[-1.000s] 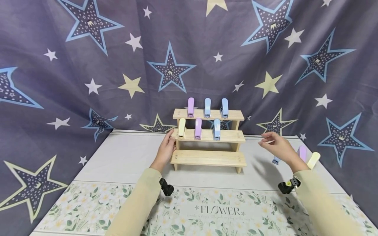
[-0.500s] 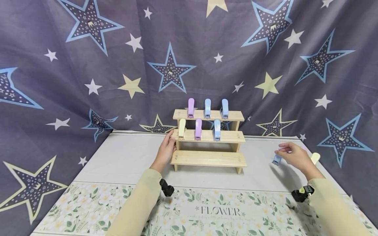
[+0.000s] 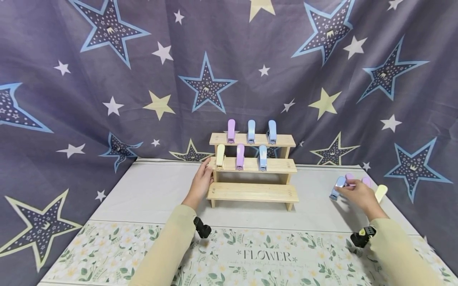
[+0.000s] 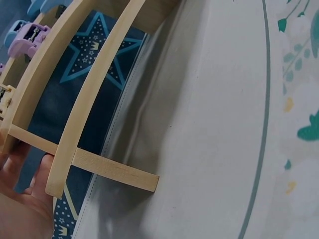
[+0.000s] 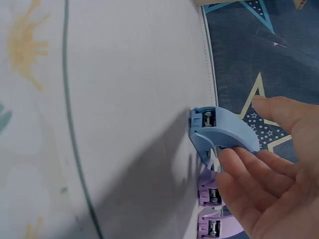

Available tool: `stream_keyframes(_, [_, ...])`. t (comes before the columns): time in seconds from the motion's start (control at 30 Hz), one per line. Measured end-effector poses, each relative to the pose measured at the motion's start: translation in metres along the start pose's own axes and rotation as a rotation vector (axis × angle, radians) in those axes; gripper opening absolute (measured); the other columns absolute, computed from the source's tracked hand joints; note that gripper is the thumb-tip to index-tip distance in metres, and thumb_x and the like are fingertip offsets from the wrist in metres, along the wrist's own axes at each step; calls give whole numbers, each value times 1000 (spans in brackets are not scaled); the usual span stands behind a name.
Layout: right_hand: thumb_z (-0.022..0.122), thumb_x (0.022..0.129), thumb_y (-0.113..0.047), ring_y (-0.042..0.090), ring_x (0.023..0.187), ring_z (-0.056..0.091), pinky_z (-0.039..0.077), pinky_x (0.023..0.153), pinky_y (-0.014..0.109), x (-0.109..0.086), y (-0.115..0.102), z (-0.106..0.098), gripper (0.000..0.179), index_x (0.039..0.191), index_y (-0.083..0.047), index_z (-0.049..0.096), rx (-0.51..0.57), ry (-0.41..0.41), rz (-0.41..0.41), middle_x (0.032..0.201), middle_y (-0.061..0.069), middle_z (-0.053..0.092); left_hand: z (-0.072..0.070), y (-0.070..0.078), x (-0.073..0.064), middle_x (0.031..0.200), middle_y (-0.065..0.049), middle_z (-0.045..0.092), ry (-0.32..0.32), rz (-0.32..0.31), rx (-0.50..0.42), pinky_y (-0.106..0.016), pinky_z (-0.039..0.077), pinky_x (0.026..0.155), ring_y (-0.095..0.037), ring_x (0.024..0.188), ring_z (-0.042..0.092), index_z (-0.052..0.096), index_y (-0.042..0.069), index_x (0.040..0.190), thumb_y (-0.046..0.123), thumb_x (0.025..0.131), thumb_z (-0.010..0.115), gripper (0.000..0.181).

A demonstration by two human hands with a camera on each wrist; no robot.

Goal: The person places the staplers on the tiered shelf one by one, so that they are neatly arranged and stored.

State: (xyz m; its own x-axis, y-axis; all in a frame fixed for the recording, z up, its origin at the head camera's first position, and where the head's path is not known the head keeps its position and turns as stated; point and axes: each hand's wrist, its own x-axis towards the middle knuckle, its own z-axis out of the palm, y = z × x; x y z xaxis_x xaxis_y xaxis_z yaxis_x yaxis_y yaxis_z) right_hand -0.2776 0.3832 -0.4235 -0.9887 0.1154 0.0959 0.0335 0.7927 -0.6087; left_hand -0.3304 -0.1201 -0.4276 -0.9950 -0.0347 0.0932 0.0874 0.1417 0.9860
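A three-tier wooden stand [image 3: 252, 192] bears several small staplers. Purple [image 3: 231, 131] and blue staplers [image 3: 251, 132] stand on its top shelf; a cream stapler [image 3: 220, 156], a purple one [image 3: 240, 157] and a blue one [image 3: 262, 157] are on the middle shelf. My left hand [image 3: 200, 183] holds the stand's left end, its fingertips partly hidden behind the wood in the left wrist view. On the table at right, my right hand [image 3: 361, 195] is at a blue stapler [image 5: 227, 127]. Its fingers touch the stapler's side, while the thumb stands apart across from them.
Close behind the right hand are two purple staplers [image 5: 209, 189] and a cream stapler [image 3: 381, 193]. The white table [image 3: 150, 190] has a flower-printed strip [image 3: 264, 258] along the front. A star-patterned curtain [image 3: 229, 47] hangs behind the stand.
My right hand has moved right and down to the blue stapler, which now leans slightly differently in view beside its fingers. The left hand stays on the stand.
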Motion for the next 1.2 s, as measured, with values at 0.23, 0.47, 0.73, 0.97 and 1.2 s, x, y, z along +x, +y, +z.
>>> stream_keyframes(0.23, [65, 96, -40, 39, 91, 63, 52, 78, 45, 6, 1, 3, 70, 129, 19, 51, -22, -35, 29, 103, 26, 69, 0, 0, -1, 155, -13, 41, 0, -6, 5, -42, 40, 112, -30, 136, 47, 29, 25, 159, 30, 109, 34, 50])
stream_keyframes(0.47, [65, 95, -43, 22, 69, 58, 45, 59, 32, 12, 0, 7, 46, 95, 3, 59, 44, -136, 125, 76, 6, 62, 0, 0, 0, 155, -14, 41, 3, 5, 12, -43, 41, 111, -31, 136, 47, 29, 24, 159, 30, 109, 34, 51])
stream_keyframes(0.73, [68, 93, -40, 18, 63, 61, 48, 56, 31, 16, 0, 13, 47, 101, 4, 57, 57, -107, 179, 75, 6, 60, -2, 2, 0, 154, -13, 41, -3, 0, 10, -41, 41, 111, -30, 136, 47, 29, 27, 159, 31, 109, 34, 50])
stream_keyframes(0.97, [69, 93, -36, 13, 66, 65, 58, 61, 29, 14, 6, 17, 61, 122, 13, 48, 183, -108, 208, 86, 8, 63, -1, 3, -2, 155, -14, 39, -3, -3, 5, -43, 41, 111, -32, 136, 46, 29, 23, 160, 28, 109, 34, 51])
stream_keyframes(1.2, [72, 91, -33, 11, 71, 64, 61, 63, 30, 15, 8, 17, 73, 131, 18, 40, 233, -92, 217, 102, 20, 61, -1, 2, -1, 156, -15, 39, 1, 11, 2, -44, 42, 111, -33, 136, 46, 29, 21, 159, 27, 110, 34, 50])
